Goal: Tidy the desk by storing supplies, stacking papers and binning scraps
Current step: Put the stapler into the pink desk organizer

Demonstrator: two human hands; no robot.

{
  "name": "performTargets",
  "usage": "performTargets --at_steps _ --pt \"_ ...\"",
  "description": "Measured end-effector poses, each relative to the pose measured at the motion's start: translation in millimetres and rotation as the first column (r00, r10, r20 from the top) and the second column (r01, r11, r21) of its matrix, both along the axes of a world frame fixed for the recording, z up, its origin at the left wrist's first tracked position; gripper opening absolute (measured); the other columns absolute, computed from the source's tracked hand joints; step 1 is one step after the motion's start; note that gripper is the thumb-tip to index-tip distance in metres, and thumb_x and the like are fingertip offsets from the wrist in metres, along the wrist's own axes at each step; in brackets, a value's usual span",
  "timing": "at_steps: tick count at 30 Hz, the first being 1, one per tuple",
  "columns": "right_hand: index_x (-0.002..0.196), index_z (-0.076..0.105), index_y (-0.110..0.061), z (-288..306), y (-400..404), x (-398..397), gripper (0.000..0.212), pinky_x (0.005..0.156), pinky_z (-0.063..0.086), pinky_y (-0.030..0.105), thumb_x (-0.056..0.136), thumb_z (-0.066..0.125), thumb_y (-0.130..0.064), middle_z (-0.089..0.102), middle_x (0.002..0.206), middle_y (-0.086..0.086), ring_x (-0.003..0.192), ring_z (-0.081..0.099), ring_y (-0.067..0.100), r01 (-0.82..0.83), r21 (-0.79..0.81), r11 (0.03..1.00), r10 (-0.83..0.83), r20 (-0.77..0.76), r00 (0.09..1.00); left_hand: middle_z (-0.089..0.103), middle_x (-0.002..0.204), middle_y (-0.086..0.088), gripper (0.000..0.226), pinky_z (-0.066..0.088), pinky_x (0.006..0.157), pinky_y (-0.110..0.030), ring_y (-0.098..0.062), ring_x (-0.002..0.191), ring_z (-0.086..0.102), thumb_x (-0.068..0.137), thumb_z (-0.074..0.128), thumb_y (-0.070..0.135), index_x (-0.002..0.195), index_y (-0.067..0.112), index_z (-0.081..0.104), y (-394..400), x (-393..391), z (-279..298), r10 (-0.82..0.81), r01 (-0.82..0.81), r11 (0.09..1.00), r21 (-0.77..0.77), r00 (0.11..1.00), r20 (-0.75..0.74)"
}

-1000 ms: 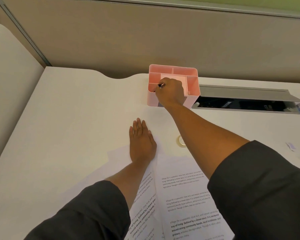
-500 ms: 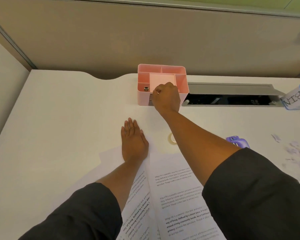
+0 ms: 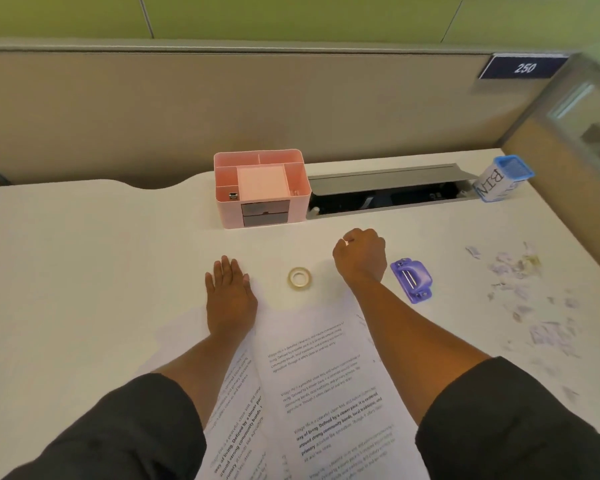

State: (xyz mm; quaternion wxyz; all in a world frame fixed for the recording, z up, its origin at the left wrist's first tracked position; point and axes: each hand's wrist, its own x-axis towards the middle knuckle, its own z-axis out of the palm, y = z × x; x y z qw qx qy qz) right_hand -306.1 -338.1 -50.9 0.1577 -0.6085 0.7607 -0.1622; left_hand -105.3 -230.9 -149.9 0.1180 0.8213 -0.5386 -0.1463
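A pink desk organizer [image 3: 228,213] stands at the back of the white desk, with a small dark clip [image 3: 232,195] in its front-left compartment. My left hand [image 3: 230,293] lies flat, fingers straight, on the top edge of the printed papers [image 3: 326,379] spread in front of me. My right hand [image 3: 361,255] hovers over the desk with its fingers curled into a fist, nothing visible in it. It is between a clear tape roll [image 3: 299,278] on its left and a purple hole punch [image 3: 412,279] on its right.
Torn paper scraps [image 3: 513,271] are scattered at the right. A small blue-rimmed cup labelled BIN [image 3: 496,183] stands at the back right, beside an open cable tray [image 3: 388,197]. Partition walls close off the back and right.
My right hand has drawn back from the organizer toward me and now sits between tape and punch. The clip stays in the organizer. My left hand has not moved.
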Motion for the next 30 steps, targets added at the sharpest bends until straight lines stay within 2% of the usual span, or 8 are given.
performTargets --at_steps 4,10,14,19,21,23,26,30 --pt "0.120 0.060 -0.018 -6 9 -31 0.033 0.086 0.048 0.032 0.091 0.056 -0.033 0.057 0.121 0.005 0.110 0.055 0.024 0.131 0.012 0.991 -0.131 -0.026 0.991 0.007 0.167 -0.013 0.055 -0.001 0.126 -0.042 -0.026 0.155 0.002 0.108 0.015 0.027 0.158 0.003 0.013 2 -22 2 -0.032 0.032 1.000 0.001 0.999 -0.011" --pt "0.115 0.056 -0.013 -11 17 -67 0.031 0.073 0.038 0.037 0.087 0.055 -0.027 0.050 0.112 0.009 0.106 0.050 0.029 0.357 0.064 0.932 -0.350 -0.095 0.932 0.009 0.167 -0.013 0.055 -0.001 0.126 -0.041 -0.026 0.155 0.004 0.108 0.017 0.026 0.158 0.004 0.016 -1 -42 3 -0.026 0.026 1.000 -0.008 0.999 -0.019" --pt "0.117 0.049 -0.008 -18 17 -82 0.041 0.087 0.043 0.040 0.081 0.062 -0.022 0.042 0.122 0.012 0.115 0.041 0.029 0.514 0.156 0.843 -0.511 -0.065 0.857 0.008 0.167 -0.013 0.055 -0.003 0.126 -0.042 -0.027 0.155 0.002 0.108 0.017 0.025 0.158 0.003 0.016 0 -47 0 -0.016 0.016 1.000 -0.004 0.999 -0.028" --pt "0.125 0.042 -0.007 -26 14 -98 0.054 0.091 0.038 0.037 0.082 0.063 -0.032 0.032 0.134 0.010 0.121 0.036 0.027 0.683 0.281 0.674 -0.713 0.005 0.701 0.008 0.167 -0.013 0.055 -0.003 0.126 -0.042 -0.027 0.155 0.002 0.108 0.018 0.025 0.157 0.002 0.015 2 -47 -7 -0.015 0.015 0.999 -0.032 1.000 -0.007" --pt "0.124 0.043 -0.009 -29 12 -102 0.052 0.095 0.035 0.037 0.083 0.061 -0.034 0.029 0.136 0.010 0.122 0.034 0.028 0.697 0.330 0.637 -0.749 0.052 0.660 0.009 0.167 -0.013 0.055 -0.002 0.126 -0.042 -0.027 0.155 0.004 0.107 0.019 0.025 0.157 0.002 0.016 3 -46 -11 -0.018 0.019 0.999 -0.046 1.000 0.003" --pt "0.124 0.045 -0.013 -34 11 -105 0.048 0.097 0.034 0.037 0.084 0.058 -0.035 0.028 0.137 0.010 0.122 0.032 0.028 0.678 0.363 0.639 -0.749 0.094 0.656 0.011 0.167 -0.013 0.055 0.000 0.126 -0.042 -0.027 0.155 0.006 0.107 0.020 0.025 0.157 0.002 0.018 3 -46 -13 -0.018 0.018 0.998 -0.057 1.000 0.004" --pt "0.125 0.047 -0.015 -39 11 -106 0.047 0.097 0.035 0.038 0.084 0.060 -0.033 0.028 0.135 0.012 0.121 0.032 0.030 0.647 0.376 0.663 -0.728 0.123 0.674 0.011 0.167 -0.013 0.055 0.000 0.126 -0.041 -0.026 0.155 0.006 0.107 0.020 0.025 0.157 0.002 0.018 3 -46 -14 -0.013 0.013 0.998 -0.063 1.000 0.002" --pt "0.120 0.050 -0.012 -41 10 -105 0.038 0.088 0.037 0.036 0.084 0.056 -0.022 0.032 0.131 0.015 0.117 0.036 0.032 0.620 0.354 0.700 -0.684 0.086 0.724 0.009 0.167 -0.011 0.056 -0.001 0.126 -0.040 -0.025 0.155 0.004 0.107 0.018 0.027 0.157 0.003 0.016 3 -46 -15 -0.011 0.011 0.998 -0.064 1.000 0.006"
